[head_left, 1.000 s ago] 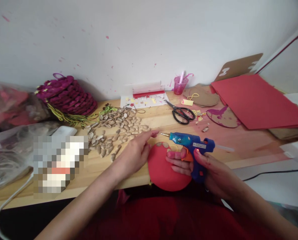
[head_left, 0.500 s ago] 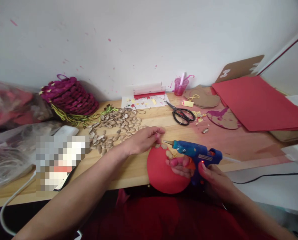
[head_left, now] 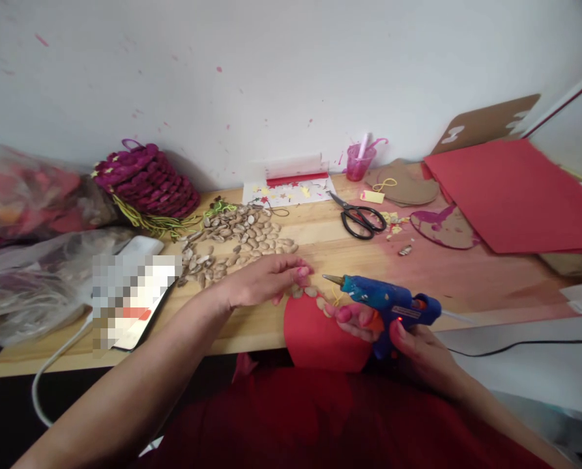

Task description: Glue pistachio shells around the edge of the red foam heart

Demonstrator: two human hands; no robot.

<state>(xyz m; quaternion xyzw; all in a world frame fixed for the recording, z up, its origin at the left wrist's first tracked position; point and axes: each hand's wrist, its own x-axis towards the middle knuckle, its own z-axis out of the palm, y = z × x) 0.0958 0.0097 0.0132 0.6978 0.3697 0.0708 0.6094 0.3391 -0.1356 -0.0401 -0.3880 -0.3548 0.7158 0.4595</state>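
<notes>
My right hand (head_left: 420, 355) is wrapped round a blue glue gun (head_left: 386, 296) with a lit red light. Its nozzle points left over the table. Fingers of the same hand also reach the right side of a red rounded card (head_left: 324, 339). A row of pistachio shells (head_left: 320, 301) runs along the card's upper edge, with a yellow cord loop there. At the card's upper left edge is my left hand (head_left: 266, 280), its thumb and fingers drawn together. What sits between those fingertips is hidden.
Loose pistachio shells (head_left: 242, 238) spread left of centre. Black scissors (head_left: 358, 218) lie behind the card. A phone (head_left: 146, 319) and plastic bags (head_left: 41, 280) are at left, a purple shell-covered piece (head_left: 148, 179) behind. Red sheets (head_left: 520, 195) lie at right.
My left hand has shifted slightly left along the card's upper edge, its fingers more curled. The glue gun stays in my right hand. The view has moved a little.
</notes>
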